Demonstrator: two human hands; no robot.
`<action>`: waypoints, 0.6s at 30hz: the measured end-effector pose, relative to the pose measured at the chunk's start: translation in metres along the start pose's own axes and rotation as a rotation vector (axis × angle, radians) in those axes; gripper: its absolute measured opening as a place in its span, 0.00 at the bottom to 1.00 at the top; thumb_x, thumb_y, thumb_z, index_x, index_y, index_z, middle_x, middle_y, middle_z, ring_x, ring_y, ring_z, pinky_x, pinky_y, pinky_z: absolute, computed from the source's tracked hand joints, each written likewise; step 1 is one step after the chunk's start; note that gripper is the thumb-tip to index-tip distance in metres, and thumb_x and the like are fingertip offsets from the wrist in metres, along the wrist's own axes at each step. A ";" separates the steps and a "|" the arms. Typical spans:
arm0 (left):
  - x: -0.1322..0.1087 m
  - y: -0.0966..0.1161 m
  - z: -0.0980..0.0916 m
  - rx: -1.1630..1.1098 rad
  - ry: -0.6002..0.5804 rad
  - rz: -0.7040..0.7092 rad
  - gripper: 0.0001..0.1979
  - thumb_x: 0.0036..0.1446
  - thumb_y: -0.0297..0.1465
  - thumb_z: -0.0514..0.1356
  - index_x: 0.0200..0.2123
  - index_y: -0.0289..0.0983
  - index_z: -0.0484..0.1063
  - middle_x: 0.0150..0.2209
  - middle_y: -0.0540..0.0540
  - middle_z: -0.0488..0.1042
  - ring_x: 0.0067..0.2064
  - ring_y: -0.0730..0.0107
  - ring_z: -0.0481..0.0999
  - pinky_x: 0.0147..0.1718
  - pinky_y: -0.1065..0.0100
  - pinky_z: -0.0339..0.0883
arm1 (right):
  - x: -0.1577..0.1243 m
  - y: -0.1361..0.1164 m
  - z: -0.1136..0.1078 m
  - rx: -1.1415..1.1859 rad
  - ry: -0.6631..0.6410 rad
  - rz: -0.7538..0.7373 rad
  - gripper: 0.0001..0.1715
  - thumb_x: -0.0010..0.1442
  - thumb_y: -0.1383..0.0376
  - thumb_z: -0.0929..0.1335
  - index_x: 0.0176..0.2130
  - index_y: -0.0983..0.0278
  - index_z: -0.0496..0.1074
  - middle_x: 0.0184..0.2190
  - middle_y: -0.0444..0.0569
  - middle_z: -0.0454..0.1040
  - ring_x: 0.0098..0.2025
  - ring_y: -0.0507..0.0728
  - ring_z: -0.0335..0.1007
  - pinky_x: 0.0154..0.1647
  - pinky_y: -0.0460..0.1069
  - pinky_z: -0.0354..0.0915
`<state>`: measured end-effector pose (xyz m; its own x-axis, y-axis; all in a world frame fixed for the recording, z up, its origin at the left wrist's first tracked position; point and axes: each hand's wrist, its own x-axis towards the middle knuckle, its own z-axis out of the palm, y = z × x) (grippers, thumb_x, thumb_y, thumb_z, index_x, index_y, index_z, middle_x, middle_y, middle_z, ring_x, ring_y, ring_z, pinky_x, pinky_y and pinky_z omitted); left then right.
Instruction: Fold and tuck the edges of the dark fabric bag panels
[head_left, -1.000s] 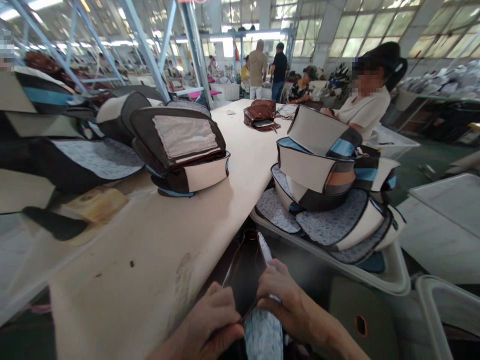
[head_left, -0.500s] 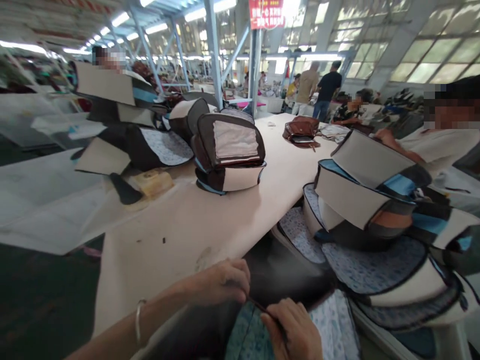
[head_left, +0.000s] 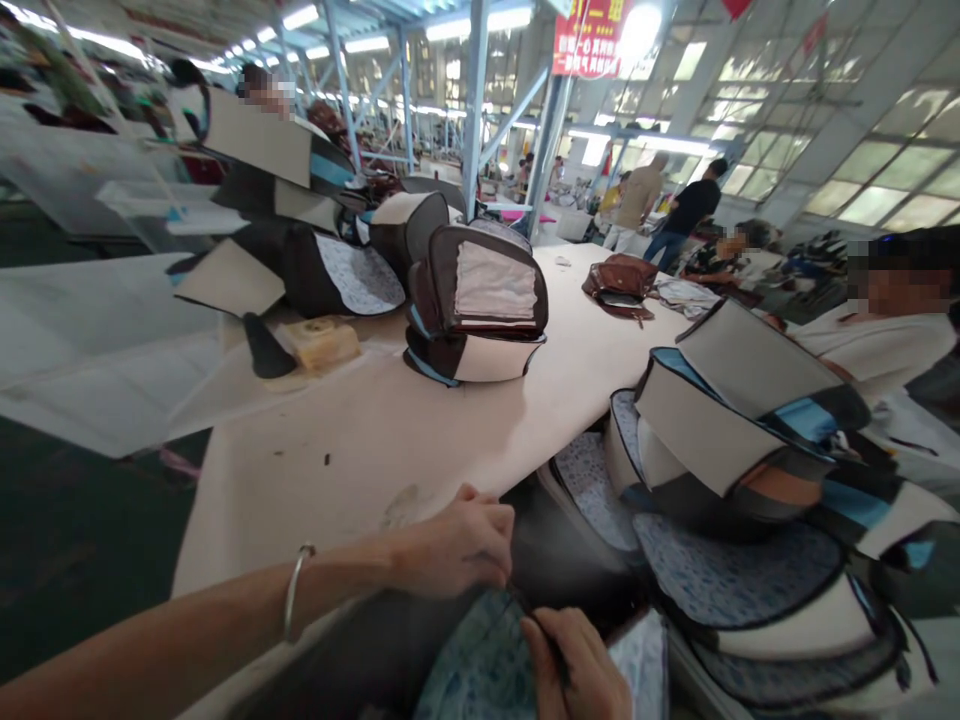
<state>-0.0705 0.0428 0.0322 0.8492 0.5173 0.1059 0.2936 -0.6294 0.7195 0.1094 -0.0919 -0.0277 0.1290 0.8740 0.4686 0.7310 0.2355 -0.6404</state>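
My left hand [head_left: 459, 548], with a thin bangle [head_left: 295, 592] on the wrist, curls over the edge of a padded seat cover [head_left: 472, 655] in black and blue-patterned fabric. My right hand [head_left: 576, 665] sits low at the frame's bottom edge, its fingers pinching a thin dark strip along the same edge. The strip runs between my two hands. The cover's dark panel [head_left: 577, 565] rises behind them, against the edge of a cream-topped work table [head_left: 352, 450]. Much of the cover is cut off by the frame.
Stacked seat covers [head_left: 731, 420] rise close on my right, and more [head_left: 476, 305] stand on the table. A brown leather bag [head_left: 620, 285] lies farther along. A co-worker [head_left: 877, 325] sits at right; other people stand beyond.
The view has swung, bringing the table's far end rightward. My left forearm now stretches in from the left, and my hands sit lower, with the cover lying flatter than the upright fold of a second ago.
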 end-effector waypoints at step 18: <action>0.034 -0.068 0.018 -0.370 -0.162 0.171 0.03 0.52 0.23 0.66 0.28 0.35 0.78 0.33 0.50 0.70 0.35 0.73 0.71 0.37 0.77 0.66 | 0.043 0.010 0.010 0.873 -0.465 0.974 0.22 0.44 0.48 0.76 0.28 0.64 0.77 0.23 0.43 0.69 0.29 0.54 0.62 0.31 0.45 0.62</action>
<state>-0.0530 0.0926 -0.0255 0.9384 0.3079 0.1571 -0.0089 -0.4326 0.9015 0.1155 -0.0476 -0.0207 -0.0188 0.8573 -0.5145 -0.1967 -0.5077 -0.8387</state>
